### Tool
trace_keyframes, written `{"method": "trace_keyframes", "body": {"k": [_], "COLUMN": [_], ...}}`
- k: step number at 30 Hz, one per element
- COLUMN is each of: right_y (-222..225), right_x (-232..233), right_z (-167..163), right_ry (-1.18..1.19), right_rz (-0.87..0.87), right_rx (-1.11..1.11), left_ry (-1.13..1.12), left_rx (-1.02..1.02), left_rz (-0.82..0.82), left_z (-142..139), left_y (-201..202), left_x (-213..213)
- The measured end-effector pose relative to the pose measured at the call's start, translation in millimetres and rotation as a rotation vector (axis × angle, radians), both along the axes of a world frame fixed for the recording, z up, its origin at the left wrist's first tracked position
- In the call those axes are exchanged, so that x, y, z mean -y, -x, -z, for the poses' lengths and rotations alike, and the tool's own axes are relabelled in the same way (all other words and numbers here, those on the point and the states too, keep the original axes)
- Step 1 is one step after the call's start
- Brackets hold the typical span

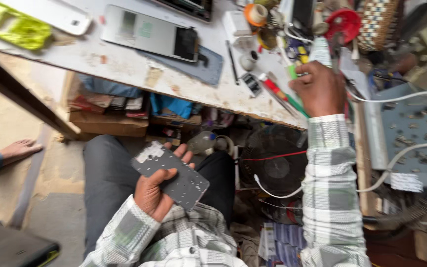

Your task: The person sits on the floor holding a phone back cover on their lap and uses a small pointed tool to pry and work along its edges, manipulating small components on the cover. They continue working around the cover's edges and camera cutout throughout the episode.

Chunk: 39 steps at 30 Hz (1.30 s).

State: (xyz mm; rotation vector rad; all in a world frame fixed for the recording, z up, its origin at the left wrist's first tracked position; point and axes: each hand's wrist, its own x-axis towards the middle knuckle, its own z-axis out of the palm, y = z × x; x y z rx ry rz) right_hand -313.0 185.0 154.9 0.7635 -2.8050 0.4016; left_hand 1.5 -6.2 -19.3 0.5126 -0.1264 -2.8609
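The phone panel (pixel 171 174) in my left hand (pixel 155 194) is a flat, dark grey rectangle, speckled with small pale dots, with a lighter patch at its upper left corner. It sits over my lap, below the edge of the bench (pixel 124 64) and well apart from it. My left grip is closed on the panel: the palm is under its lower edge, the thumb lies across the face and the fingertips curl over the far edge. The forearm comes up from the bottom of the view in a checked sleeve. The panel's long axis runs slantwise, from the upper left, toward the bench, down to the lower right, and its face is turned up to me.

My right hand (pixel 320 89) is stretched out to the bench, knuckles up, curled among the tools (pixel 285 94) at the bench's near edge. It is blurred, and I cannot tell whether that grip holds anything.
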Motion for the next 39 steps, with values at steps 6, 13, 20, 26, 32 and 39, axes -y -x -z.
{"method": "trace_keyframes", "body": {"k": [6,13,20,26,32,39], "right_y": [0,-109,-196,-210,-207,-210], "right_x": [1,7,54,63,67,70], "right_z": [-2,-9,113,146,147,142], "right_ry": [0.053,0.811,1.050,0.935,0.791,0.738], "right_rz": [-0.068,-0.373,-0.372,-0.429,-0.377,-0.409], "right_rx": [-0.107,0.345,0.965,0.844,0.832,0.765], "left_ry": [0.006,-0.033,0.025,0.065,0.074,0.111], "left_rx": [-0.011,0.005,0.057,0.064,0.117,0.134], "left_rz": [-0.023,-0.029,-0.020,-0.021,-0.029,-0.019], "left_z": [-4,-9,-10,-3,1,1], "left_y": [-3,-1,2,2,4,5], "left_x": [0,5,-2,-7,-10,-10]}}
